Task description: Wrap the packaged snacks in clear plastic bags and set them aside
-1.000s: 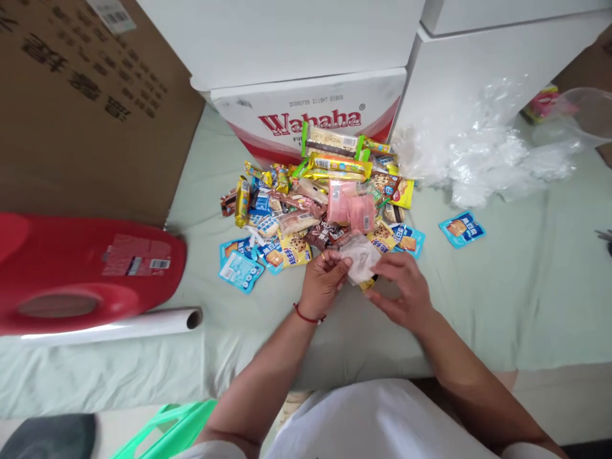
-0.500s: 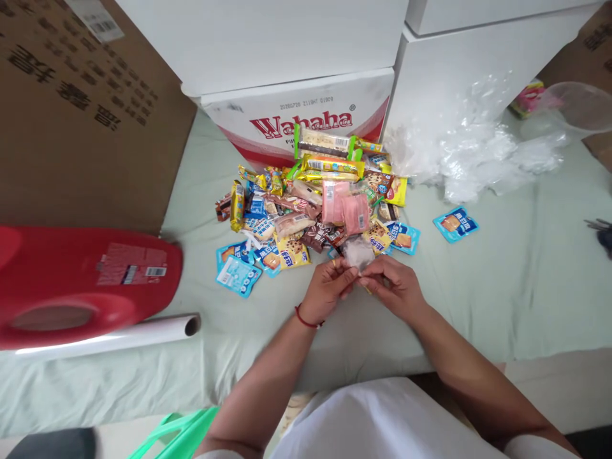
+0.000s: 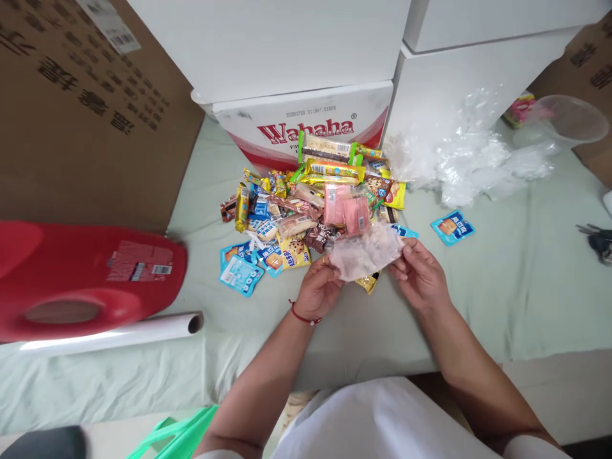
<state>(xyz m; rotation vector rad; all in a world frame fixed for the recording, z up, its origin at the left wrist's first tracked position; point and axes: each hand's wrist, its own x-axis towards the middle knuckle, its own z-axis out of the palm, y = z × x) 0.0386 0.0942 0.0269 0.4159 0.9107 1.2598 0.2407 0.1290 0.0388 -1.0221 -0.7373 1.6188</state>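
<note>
A clear plastic bag [image 3: 366, 252] is stretched sideways between my two hands, above the near edge of a snack pile. My left hand [image 3: 321, 287] pinches its left end, and a red cord bracelet circles that wrist. At the bag's right end, my right hand [image 3: 423, 271] has it between thumb and fingers. Behind the bag lie pink packets [image 3: 345, 210], yellow cookie packets [image 3: 294, 252] and green-ended wafer bars [image 3: 329, 150]. A gold-coloured packet [image 3: 367, 282] shows partly beneath the bag. Whether the bag holds anything, I cannot tell.
A Wahaha carton [image 3: 306, 121] stands behind the pile. Crumpled clear bags [image 3: 473, 159] lie to its right, with a blue packet [image 3: 453, 227] nearer me. On the left are a red jug [image 3: 90, 280], a white roll [image 3: 115, 333] and a brown carton [image 3: 95, 146]. Scissors [image 3: 597, 241] lie far right.
My hands have moved apart, the right one going rightward. The clear bag, bunched up between my fingertips before, is now spread out wide. The whole view has shifted slightly.
</note>
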